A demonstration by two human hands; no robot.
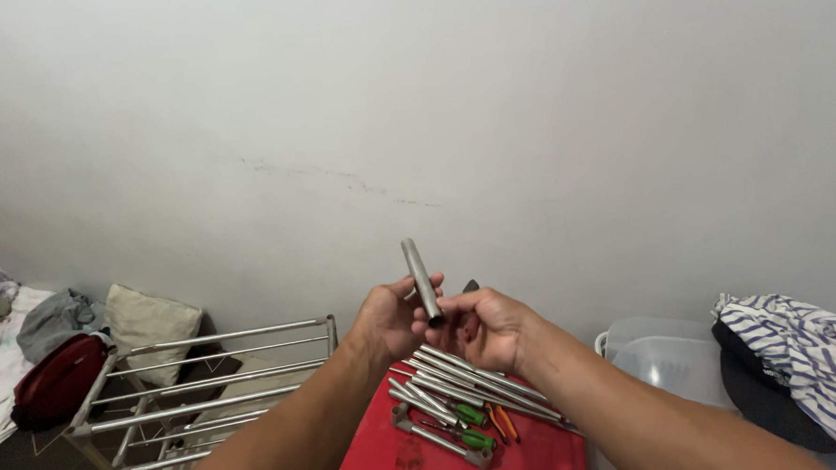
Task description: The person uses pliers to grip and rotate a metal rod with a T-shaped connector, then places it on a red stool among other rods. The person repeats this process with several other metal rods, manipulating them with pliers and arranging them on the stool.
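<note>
Your right hand (483, 328) hides the lower end of the short metal tube (422, 282) and part of the loose tubes (471, 383) below; the red stool (540, 455) and metal rack (208, 385) run off the bottom edge

No packages, labels, signs or screens appear in the head view; the wall is bare and none of the visible objects carries a readable label or printed panel
</note>
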